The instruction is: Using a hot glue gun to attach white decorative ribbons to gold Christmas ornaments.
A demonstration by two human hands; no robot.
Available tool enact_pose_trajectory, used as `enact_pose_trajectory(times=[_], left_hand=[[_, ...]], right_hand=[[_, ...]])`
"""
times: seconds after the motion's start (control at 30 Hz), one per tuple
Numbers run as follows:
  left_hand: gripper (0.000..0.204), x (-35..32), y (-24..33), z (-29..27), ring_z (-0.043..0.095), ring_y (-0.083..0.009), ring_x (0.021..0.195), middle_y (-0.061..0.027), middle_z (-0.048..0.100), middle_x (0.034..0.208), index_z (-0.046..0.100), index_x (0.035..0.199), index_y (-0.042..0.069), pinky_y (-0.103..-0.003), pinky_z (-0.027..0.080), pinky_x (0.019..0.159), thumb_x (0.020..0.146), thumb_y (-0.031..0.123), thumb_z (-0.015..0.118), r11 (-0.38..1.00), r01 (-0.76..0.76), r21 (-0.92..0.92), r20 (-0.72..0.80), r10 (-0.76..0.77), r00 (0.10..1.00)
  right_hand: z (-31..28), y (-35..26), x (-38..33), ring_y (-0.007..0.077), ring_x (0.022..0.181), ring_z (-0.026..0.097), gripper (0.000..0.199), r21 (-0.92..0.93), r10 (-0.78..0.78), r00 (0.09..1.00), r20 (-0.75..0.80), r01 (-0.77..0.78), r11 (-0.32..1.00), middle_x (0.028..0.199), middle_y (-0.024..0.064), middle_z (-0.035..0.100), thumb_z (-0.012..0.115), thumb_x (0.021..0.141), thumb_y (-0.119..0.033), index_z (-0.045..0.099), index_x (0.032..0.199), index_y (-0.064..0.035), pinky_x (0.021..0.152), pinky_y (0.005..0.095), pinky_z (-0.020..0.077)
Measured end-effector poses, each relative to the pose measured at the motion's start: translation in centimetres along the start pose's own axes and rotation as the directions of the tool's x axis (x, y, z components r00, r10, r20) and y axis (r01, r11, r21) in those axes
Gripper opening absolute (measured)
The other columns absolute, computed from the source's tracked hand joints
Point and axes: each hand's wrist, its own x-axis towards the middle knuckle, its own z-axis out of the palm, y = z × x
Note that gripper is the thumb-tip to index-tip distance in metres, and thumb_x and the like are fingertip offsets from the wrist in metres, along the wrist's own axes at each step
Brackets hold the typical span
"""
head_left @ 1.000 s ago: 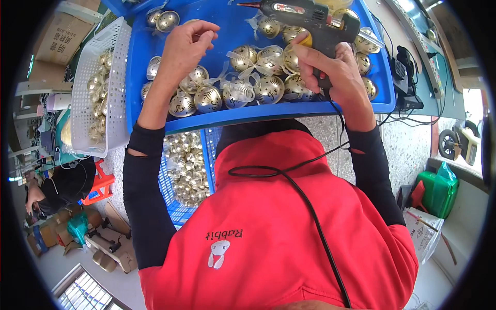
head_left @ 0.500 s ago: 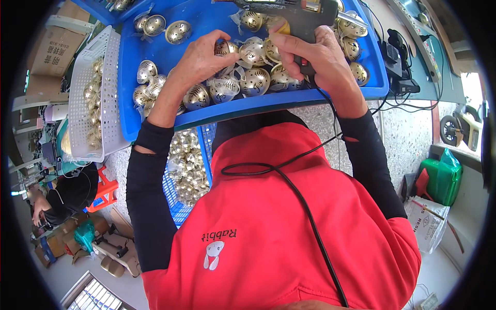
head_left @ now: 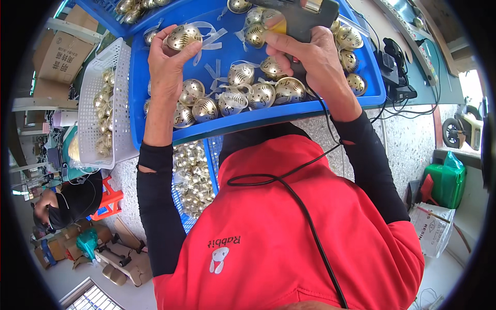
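Over the far left part of the blue tray (head_left: 258,116), the left hand (head_left: 168,62) is clamping a gold bell (head_left: 184,37) between thumb and fingers, while its pale ribbon (head_left: 211,45) is trailing off to the right. Right of it, the right hand (head_left: 320,57) is wrapping around a dark glue gun (head_left: 297,23), whose far end is running out of view. Other bells (head_left: 261,95) are sitting in the tray, many of them crowding along its near side. Just left of the tray, a white basket (head_left: 121,103) is holding more bells, and a second tray (head_left: 103,15) is lying at the far left. Below the near edge, a blue crate (head_left: 213,152) is holding small bells (head_left: 194,178). A black cord (head_left: 314,237) is crossing the red top (head_left: 305,165). Farther left, a person (head_left: 82,199) in dark clothes is staying near a red stool (head_left: 110,199).
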Motion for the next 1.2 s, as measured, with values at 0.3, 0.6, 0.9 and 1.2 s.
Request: enact_pose_trajectory(times=[0.3,0.6,0.9,1.2], left_hand=[[0.060,-2.1,3.3,2.4,0.057,-0.0148,0.096,-0.0083,0.050,0.111,0.045,0.120,0.005,-0.026,0.050,0.083,0.067,-0.005,0.072,0.896,-0.365,0.253,0.119,0.345,0.931],[0.057,-3.7,3.5,3.4,0.055,-0.0158,0.099,-0.0085,0.048,0.113,0.047,0.117,0.004,-0.027,0.050,0.083,0.067,-0.003,0.073,0.901,-0.291,0.321,0.157,0.253,0.955],[0.058,-4.8,2.8,4.4,0.059,-0.0163,0.090,-0.0121,0.053,0.104,0.043,0.116,0.000,-0.027,0.051,0.076,0.068,0.010,0.075,0.966,-0.074,0.247,0.131,0.043,0.990],[0.051,-5.5,2.9,4.8,0.060,-0.0153,0.084,-0.0111,0.055,0.097,0.044,0.113,-0.001,-0.027,0.052,0.070,0.069,0.010,0.068,0.996,0.083,0.031,0.105,-0.086,0.991]], right_hand=[[2.1,0.3,3.3,0.0066,0.053,0.055,0.038,-0.202,-0.235,0.970,0.065,0.243,0.949,0.072,0.0032,0.066,0.075,0.071,-0.022,0.061,0.099,-0.0011,0.047,0.0198,0.0443],[3.1,-1.8,3.1,0.0076,0.059,0.055,0.030,-0.183,-0.088,0.992,0.090,0.103,0.978,0.076,0.0017,0.063,0.073,0.071,-0.009,0.062,0.099,-0.0026,0.055,0.0221,0.0448],[3.0,-2.8,2.6,0.0135,0.063,0.061,0.025,0.348,0.089,0.978,0.189,-0.152,0.925,0.076,0.0068,0.063,0.067,0.078,-0.002,0.055,0.100,0.0004,0.048,0.0228,0.0418],[2.0,-1.1,3.0,0.0150,0.079,0.064,0.013,-0.165,-0.200,0.958,0.206,0.235,0.958,0.084,0.0067,0.064,0.064,0.081,-0.006,0.058,0.091,-0.0013,0.057,0.0268,0.0456]])
